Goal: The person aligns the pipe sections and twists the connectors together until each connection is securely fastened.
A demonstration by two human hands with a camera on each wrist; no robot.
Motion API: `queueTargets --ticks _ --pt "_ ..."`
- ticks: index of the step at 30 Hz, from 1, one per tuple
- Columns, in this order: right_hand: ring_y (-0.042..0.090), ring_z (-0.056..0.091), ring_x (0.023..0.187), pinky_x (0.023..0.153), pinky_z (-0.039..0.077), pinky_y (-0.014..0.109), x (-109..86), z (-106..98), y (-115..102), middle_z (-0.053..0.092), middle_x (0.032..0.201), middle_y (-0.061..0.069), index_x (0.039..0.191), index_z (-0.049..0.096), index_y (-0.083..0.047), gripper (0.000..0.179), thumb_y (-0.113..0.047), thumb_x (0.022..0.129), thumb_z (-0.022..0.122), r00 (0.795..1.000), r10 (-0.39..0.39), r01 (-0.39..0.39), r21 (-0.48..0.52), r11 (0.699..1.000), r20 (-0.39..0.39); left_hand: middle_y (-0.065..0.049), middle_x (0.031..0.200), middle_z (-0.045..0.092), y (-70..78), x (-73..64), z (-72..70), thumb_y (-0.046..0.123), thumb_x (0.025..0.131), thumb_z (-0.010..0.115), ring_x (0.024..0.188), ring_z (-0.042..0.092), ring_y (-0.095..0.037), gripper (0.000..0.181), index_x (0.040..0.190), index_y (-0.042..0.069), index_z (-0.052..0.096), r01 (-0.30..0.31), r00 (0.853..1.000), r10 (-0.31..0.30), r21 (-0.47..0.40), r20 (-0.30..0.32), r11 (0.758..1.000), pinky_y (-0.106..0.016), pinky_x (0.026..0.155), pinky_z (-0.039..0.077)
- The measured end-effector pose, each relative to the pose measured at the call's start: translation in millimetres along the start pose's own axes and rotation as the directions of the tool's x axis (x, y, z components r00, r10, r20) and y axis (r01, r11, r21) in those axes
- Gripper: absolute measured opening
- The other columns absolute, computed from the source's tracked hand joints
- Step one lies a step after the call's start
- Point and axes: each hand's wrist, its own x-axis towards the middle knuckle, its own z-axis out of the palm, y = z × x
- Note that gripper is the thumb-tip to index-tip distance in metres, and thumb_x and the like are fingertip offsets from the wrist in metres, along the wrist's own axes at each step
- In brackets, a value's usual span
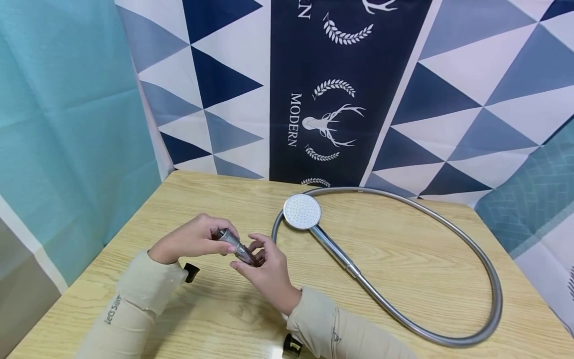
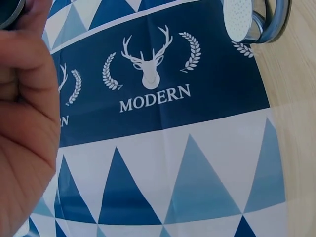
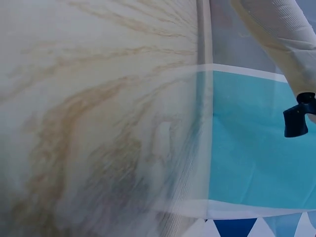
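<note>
Above the wooden table (image 1: 206, 319), my left hand (image 1: 195, 238) grips the upper end of a grey metal cylindrical fitting (image 1: 230, 240) between thumb and fingers. At its lower, narrower end, the thumb and fingers of my right hand (image 1: 271, 274) pinch the fitting, which tilts down to the right. Fingers partly cover both of its ends. In the left wrist view, my left hand (image 2: 24, 128) fills the left side, with a dark round end (image 2: 9, 12) at the corner. The right wrist view does not show my right hand.
A round shower head (image 1: 302, 212) with a chrome handle (image 1: 333, 245) lies right of my hands. Its grey hose (image 1: 495, 284) loops widely over the table's right side. Patterned cloth (image 1: 233, 85) hangs behind the table, teal cloth (image 1: 76, 114) at the left.
</note>
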Motion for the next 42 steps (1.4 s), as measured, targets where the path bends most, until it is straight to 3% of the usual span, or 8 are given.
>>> queueTargets --ticks 6,11,19,27,34,38,42 --pt "0.013 0.057 0.062 0.052 0.05 0.022 -1.0 2 5 0.059 0.076 0.013 0.087 0.061 0.004 0.027 0.011 0.069 0.078 0.996 -0.07 0.072 0.03 0.997 -0.057 0.007 0.069 0.057 1.2 1.7 -0.1 0.001 0.088 0.066 0.055 0.043 -0.002 0.003 0.09 -0.001 0.066 0.018 1.0 -0.018 0.011 0.013 1.0 -0.023 0.048 0.04" --pt "0.017 0.061 0.065 0.055 0.052 0.022 0.1 2 7 0.061 0.075 0.016 0.083 0.063 0.007 0.023 0.015 0.067 0.078 0.992 -0.113 0.117 0.072 0.99 -0.059 0.006 0.069 0.057 1.2 1.5 -0.9 0.001 0.088 0.067 0.055 0.043 -0.001 0.004 0.09 -0.002 0.066 0.012 1.0 -0.012 0.012 0.02 1.0 -0.023 0.047 0.04" --pt "0.012 0.058 0.059 0.05 0.05 0.023 2.9 -1 8 0.062 0.075 0.019 0.087 0.064 0.011 0.019 0.014 0.072 0.075 0.994 -0.109 0.107 0.127 0.986 0.01 0.006 0.07 0.057 0.0 1.1 -2.3 0.002 0.088 0.067 0.055 0.043 -0.002 0.004 0.09 -0.002 0.066 0.011 1.0 -0.011 -0.004 0.024 1.0 -0.022 0.048 0.04" --pt "0.017 0.057 0.058 0.052 0.05 0.022 5.3 -1 13 0.062 0.073 0.017 0.09 0.064 0.012 0.02 0.015 0.073 0.073 0.98 -0.194 0.19 0.096 0.977 0.035 0.005 0.071 0.059 -2.2 0.8 -3.6 0.003 0.089 0.066 0.056 0.045 -0.002 0.006 0.091 -0.003 0.065 0.024 0.999 -0.023 -0.033 0.028 0.999 -0.022 0.049 0.041" --pt "0.017 0.057 0.06 0.055 0.049 0.02 6.9 -2 12 0.063 0.076 0.015 0.097 0.064 0.011 0.015 0.0 0.087 0.067 0.973 -0.206 0.197 0.082 0.977 0.107 0.004 0.071 0.059 -3.0 -4.0 -5.0 0.005 0.089 0.067 0.056 0.044 -0.002 0.008 0.092 -0.003 0.066 0.027 1.0 -0.027 -0.024 0.016 0.999 -0.023 0.048 0.041" --pt "0.014 0.056 0.059 0.054 0.048 0.017 5.1 -2 12 0.061 0.076 0.014 0.105 0.06 0.01 0.031 0.006 0.078 0.074 0.969 -0.218 0.215 0.038 0.976 0.12 0.005 0.071 0.059 -2.9 -4.7 -4.7 0.005 0.089 0.068 0.056 0.045 -0.002 0.009 0.092 -0.003 0.066 0.006 1.0 -0.006 -0.013 0.015 1.0 -0.023 0.048 0.041" --pt "0.01 0.053 0.056 0.05 0.044 0.013 2.1 -1 13 0.06 0.075 0.012 0.103 0.056 0.004 0.042 0.01 0.068 0.08 0.969 -0.236 0.239 -0.035 0.97 0.075 0.006 0.07 0.059 -3.9 -1.9 -1.6 0.004 0.089 0.067 0.056 0.044 -0.002 0.009 0.093 -0.004 0.066 0.011 1.0 -0.011 -0.014 0.022 1.0 -0.023 0.049 0.041"
